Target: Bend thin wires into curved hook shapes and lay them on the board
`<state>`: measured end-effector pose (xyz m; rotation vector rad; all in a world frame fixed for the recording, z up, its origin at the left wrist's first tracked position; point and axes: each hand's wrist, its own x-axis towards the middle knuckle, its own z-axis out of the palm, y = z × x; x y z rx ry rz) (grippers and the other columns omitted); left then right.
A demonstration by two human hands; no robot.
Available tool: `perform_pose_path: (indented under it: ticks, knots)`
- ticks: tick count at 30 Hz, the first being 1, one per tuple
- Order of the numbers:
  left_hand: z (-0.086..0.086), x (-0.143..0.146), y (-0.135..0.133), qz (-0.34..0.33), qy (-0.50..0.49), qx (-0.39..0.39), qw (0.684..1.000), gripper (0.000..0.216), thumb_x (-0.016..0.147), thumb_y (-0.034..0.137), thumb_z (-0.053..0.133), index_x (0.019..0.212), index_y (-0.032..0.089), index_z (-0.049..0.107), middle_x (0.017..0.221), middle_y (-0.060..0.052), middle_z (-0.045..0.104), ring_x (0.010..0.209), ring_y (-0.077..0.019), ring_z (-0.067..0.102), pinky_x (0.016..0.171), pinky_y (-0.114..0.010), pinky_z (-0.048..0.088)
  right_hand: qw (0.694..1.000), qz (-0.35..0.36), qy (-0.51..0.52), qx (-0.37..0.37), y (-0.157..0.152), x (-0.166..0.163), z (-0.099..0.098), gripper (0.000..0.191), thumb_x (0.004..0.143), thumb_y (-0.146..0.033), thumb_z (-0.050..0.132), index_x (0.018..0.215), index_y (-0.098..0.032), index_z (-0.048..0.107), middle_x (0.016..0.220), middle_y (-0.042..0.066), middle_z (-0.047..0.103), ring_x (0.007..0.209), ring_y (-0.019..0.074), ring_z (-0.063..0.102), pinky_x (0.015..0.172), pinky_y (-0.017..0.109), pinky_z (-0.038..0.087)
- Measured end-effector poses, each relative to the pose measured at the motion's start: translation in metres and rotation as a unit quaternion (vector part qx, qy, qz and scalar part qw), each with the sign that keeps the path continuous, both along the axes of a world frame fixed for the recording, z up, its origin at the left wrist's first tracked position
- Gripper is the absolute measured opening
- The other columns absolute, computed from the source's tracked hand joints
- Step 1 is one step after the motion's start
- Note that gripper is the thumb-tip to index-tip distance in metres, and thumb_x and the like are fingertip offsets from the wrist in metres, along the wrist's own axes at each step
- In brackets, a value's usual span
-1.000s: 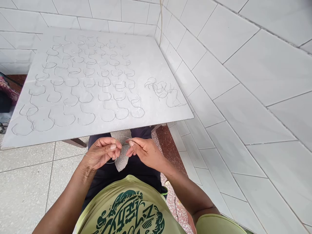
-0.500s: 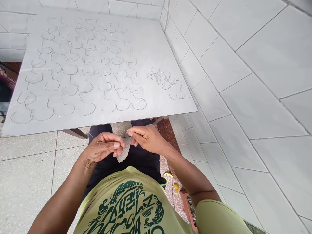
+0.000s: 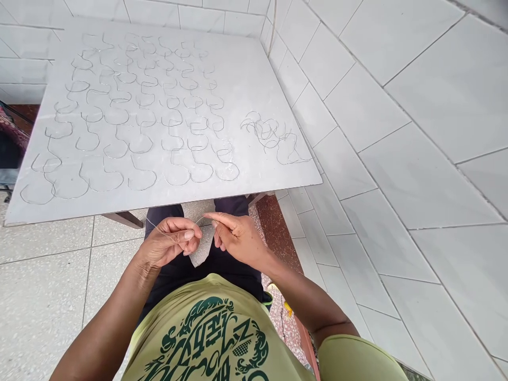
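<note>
Head view: we see a white board (image 3: 238, 90) bearing bent wire loops (image 3: 177, 174). Just below its near edge, our left hand (image 3: 169, 243) pinches a thin wire (image 3: 159, 228) lying crosswise, above a translucent scrap (image 3: 201, 250). Our right hand (image 3: 238, 241) points its index toward the wire; we cannot tell if it grips.

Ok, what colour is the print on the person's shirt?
Dark green print on a pale lime T-shirt, best in the head view.

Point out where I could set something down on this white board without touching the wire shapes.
The board has bare room at its far right corner, above the wire tangle and right of the wire loops. The loops crowd its left and middle.
</note>
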<state>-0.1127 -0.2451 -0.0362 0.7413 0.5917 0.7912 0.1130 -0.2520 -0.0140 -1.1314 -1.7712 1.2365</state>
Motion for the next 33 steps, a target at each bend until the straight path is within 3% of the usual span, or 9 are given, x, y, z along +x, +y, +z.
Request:
perform_pose_path:
  ticks: [7, 13, 15, 20, 26, 29, 33]
  knots:
    - [-0.001, 0.004, 0.004, 0.038, -0.02, -0.015, 0.999, 0.021, 0.083, 0.03, 0.084, 0.089, 0.01, 0.081, 0.055, -0.001, 0.055, 0.053, -0.011, 0.05, 0.051, -0.023, 0.036, 0.991, -0.037, 0.067, -0.107, -0.015, -0.008, -0.008, 0.037, 0.104, -0.032, 0.052, 0.132, -0.016, 0.071, 0.062, -0.003, 0.066, 0.045, 0.0083, 0.058, 0.05, 0.02, 0.049]
    - [-0.003, 0.007, 0.004, 0.055, -0.032, -0.027, 0.998, 0.021, 0.084, 0.029, 0.083, 0.092, 0.009, 0.082, 0.054, 0.0, 0.053, 0.052, -0.0096, 0.048, 0.05, -0.022, 0.036, 0.987, 0.01, 0.075, -0.142, -0.019, -0.009, -0.011, 0.039, 0.106, -0.036, 0.052, 0.139, -0.018, 0.062, 0.068, -0.002, 0.07, 0.052, 0.0109, 0.065, 0.058, 0.022, 0.054]
    - [-0.004, 0.006, 0.003, 0.038, -0.03, -0.031, 0.998, 0.02, 0.087, 0.028, 0.081, 0.094, 0.009, 0.081, 0.051, 0.001, 0.05, 0.049, -0.0091, 0.046, 0.048, -0.022, 0.035, 0.992, 0.036, 0.041, -0.111, -0.014, -0.002, -0.006, 0.041, 0.106, -0.037, 0.054, 0.142, -0.019, 0.059, 0.076, 0.0, 0.074, 0.06, 0.0126, 0.069, 0.063, 0.025, 0.056]
    - [-0.007, 0.002, 0.001, -0.008, -0.027, -0.04, 0.999, 0.02, 0.089, 0.028, 0.078, 0.094, 0.009, 0.081, 0.049, 0.002, 0.049, 0.044, -0.0076, 0.043, 0.046, -0.021, 0.032, 0.993, 0.061, -0.095, 0.043, 0.007, 0.013, 0.01, 0.034, 0.103, -0.035, 0.061, 0.132, -0.02, 0.067, 0.104, 0.008, 0.078, 0.084, 0.0157, 0.07, 0.071, 0.026, 0.052]
    - [-0.009, 0.003, 0.002, -0.044, -0.052, -0.053, 0.996, 0.02, 0.085, 0.029, 0.081, 0.09, 0.009, 0.08, 0.048, 0.002, 0.048, 0.042, -0.007, 0.041, 0.043, -0.019, 0.032, 0.98, 0.122, -0.112, 0.114, 0.022, 0.009, 0.006, 0.026, 0.105, -0.028, 0.057, 0.127, -0.021, 0.07, 0.107, 0.007, 0.077, 0.089, 0.0155, 0.069, 0.081, 0.028, 0.051]
    - [-0.013, 0.004, 0.001, -0.057, -0.058, -0.064, 0.995, 0.019, 0.086, 0.029, 0.079, 0.087, 0.01, 0.079, 0.046, 0.002, 0.047, 0.04, -0.0067, 0.038, 0.04, -0.018, 0.029, 0.965, 0.165, -0.12, 0.163, 0.026, 0.008, 0.005, 0.023, 0.108, -0.027, 0.052, 0.111, -0.019, 0.073, 0.097, 0.006, 0.074, 0.088, 0.0156, 0.066, 0.081, 0.027, 0.048]
    - [-0.016, 0.003, 0.001, -0.033, -0.054, -0.073, 0.995, 0.027, 0.092, 0.034, 0.073, 0.09, 0.008, 0.08, 0.049, 0.0, 0.051, 0.041, -0.0075, 0.042, 0.042, -0.019, 0.033, 0.975, 0.158, -0.088, 0.129, 0.026, 0.01, 0.006, 0.025, 0.107, -0.025, 0.052, 0.091, -0.017, 0.069, 0.078, 0.0, 0.067, 0.071, 0.0116, 0.06, 0.07, 0.024, 0.044]
